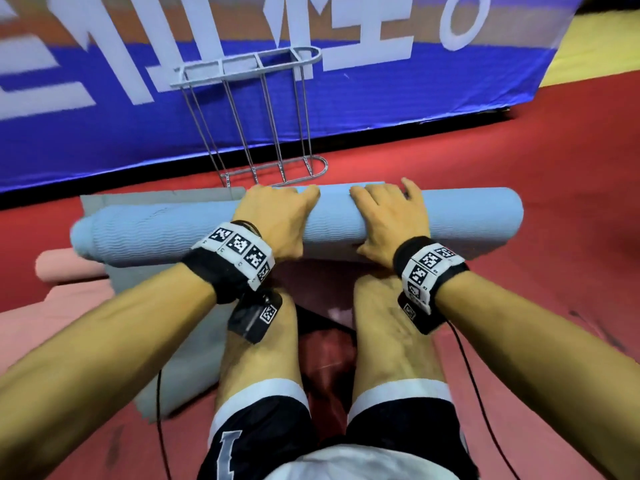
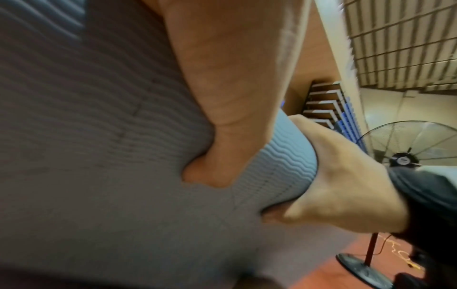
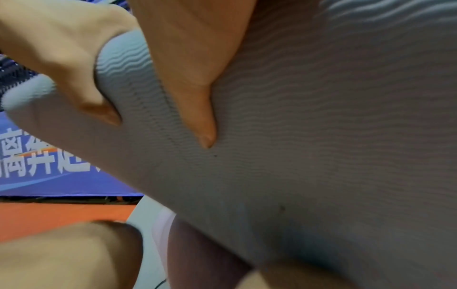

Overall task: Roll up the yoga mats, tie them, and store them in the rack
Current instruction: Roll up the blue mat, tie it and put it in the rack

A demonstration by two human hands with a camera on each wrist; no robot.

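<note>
Both hands, left (image 1: 277,216) and right (image 1: 389,223), clamp the rolled blue mat (image 1: 467,216) side by side, each grip curled over it, thumbs beneath, rack (image 1: 249,67) beyond.

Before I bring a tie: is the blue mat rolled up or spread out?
Rolled: the blue mat is a thick tube gripped by both hands; a flat tail may remain.
</note>
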